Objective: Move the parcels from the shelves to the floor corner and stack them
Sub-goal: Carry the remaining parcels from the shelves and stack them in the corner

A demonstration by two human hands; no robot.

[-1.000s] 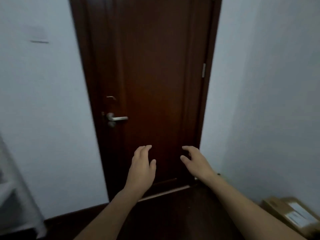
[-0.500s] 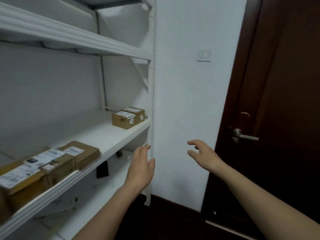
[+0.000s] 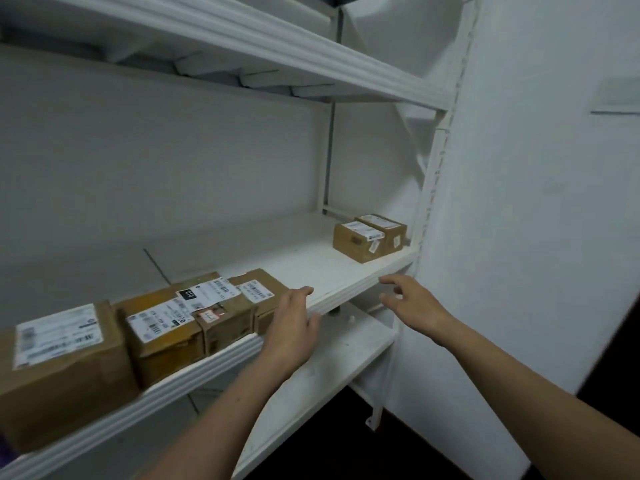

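Person has turned back to the white metal shelf (image 3: 329, 268). Left hand (image 3: 294, 327) and right hand (image 3: 412, 303) are empty, fingers loosely spread. Left is just beside the nearest brown cardboard parcel (image 3: 258, 296); the far-right brown parcel pair (image 3: 369, 237) is untouched. Next pickup likely.

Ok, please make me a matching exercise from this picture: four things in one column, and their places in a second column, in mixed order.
Things:
1. left hand
2. right hand
3. far parcels
4. wall plate

Places:
A. at the far right end of the middle shelf
B. high on the wall, at the picture's right edge
C. open, by the right end of the near parcels
D. open, in the air before the shelf's right end

Pairs: 1-C, 2-D, 3-A, 4-B
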